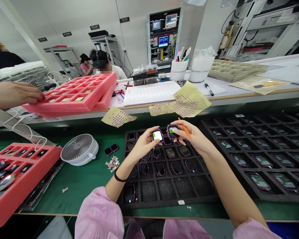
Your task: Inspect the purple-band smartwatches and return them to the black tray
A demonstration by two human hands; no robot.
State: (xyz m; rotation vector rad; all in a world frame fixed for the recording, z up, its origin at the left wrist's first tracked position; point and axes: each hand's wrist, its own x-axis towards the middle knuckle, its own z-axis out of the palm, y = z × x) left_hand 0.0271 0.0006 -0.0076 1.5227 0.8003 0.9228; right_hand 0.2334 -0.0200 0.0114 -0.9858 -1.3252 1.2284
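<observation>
Above a black foam tray, a lit watch is being pinched narrowly by the left hand, while a second watch and an orange stylus are being held closely by the right hand.

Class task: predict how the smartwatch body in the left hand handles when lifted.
The smartwatch body looks rigid, probably dense for its size; its glossy lit screen is likely slippery and fragile; the flat shape probably won't roll.
</observation>
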